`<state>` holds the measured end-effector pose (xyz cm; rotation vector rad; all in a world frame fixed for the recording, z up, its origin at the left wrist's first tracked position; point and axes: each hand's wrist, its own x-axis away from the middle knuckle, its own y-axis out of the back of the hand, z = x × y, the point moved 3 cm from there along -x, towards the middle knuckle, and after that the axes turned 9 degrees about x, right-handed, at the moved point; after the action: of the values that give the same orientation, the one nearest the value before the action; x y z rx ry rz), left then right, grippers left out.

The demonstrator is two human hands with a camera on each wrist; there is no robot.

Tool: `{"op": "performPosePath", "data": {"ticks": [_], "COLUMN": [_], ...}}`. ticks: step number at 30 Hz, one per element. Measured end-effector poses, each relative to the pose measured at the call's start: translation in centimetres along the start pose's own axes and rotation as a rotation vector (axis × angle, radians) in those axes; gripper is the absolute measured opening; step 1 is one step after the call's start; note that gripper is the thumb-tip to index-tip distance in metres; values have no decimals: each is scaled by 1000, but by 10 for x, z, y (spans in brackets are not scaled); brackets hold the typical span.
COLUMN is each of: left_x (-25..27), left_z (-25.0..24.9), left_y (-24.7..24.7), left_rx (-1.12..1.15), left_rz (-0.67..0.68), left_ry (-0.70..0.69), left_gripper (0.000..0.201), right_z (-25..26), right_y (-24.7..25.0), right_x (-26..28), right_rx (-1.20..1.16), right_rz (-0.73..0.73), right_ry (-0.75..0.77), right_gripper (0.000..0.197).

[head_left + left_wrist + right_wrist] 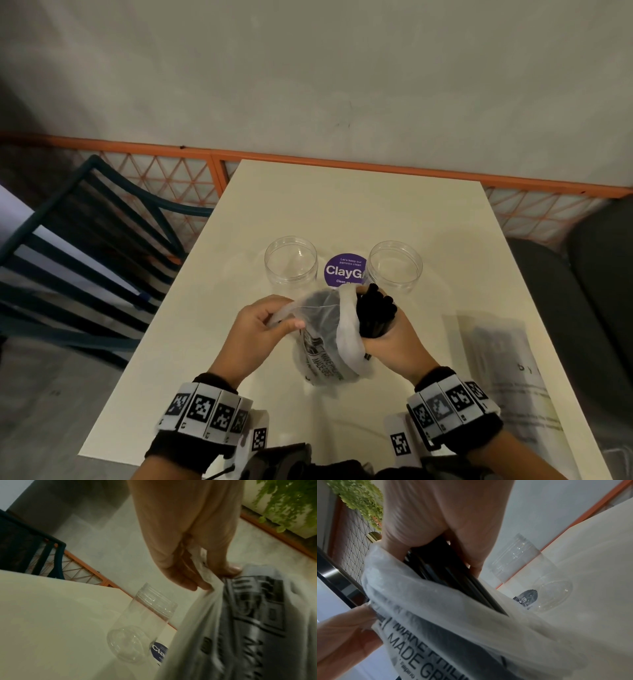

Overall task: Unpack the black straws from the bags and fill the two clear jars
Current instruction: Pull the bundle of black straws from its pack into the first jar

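Head camera looks down over the table (342, 212); both wrist cameras sit close, sharing the bag (248, 628).

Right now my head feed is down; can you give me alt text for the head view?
The right hand grips a bundle of black straws half out of a thin white bag whose rim the left hand pinches. Beyond stand two empty clear jars on a white table, a purple sticker between them.

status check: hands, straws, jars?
Left hand pinches the bag rim; right hand grips the black straws, part out of the bag. Both clear jars empty, upright. Path to them open.
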<state>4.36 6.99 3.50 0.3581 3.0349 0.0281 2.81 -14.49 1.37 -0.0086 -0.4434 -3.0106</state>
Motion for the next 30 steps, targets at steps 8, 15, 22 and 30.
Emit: {"op": "performPosePath", "data": {"ticks": [8, 15, 22, 30], "left_x": [8, 4, -4, 1], "left_z": [7, -18, -27, -2], "left_y": [-12, 2, -2, -9], "left_rx": [55, -181, -114, 104], "left_rz": [-176, 222, -66, -207], "left_ry": [64, 86, 24, 34], "left_gripper": [15, 54, 25, 26], "right_z": [1, 0, 2, 3], "right_y": [-2, -3, -5, -1], "right_x": [0, 1, -2, -2], "right_rx": [-8, 15, 11, 23], "right_rz": [-48, 3, -15, -35], "right_ry": [5, -14, -22, -26], "right_gripper": [68, 64, 64, 59]}}
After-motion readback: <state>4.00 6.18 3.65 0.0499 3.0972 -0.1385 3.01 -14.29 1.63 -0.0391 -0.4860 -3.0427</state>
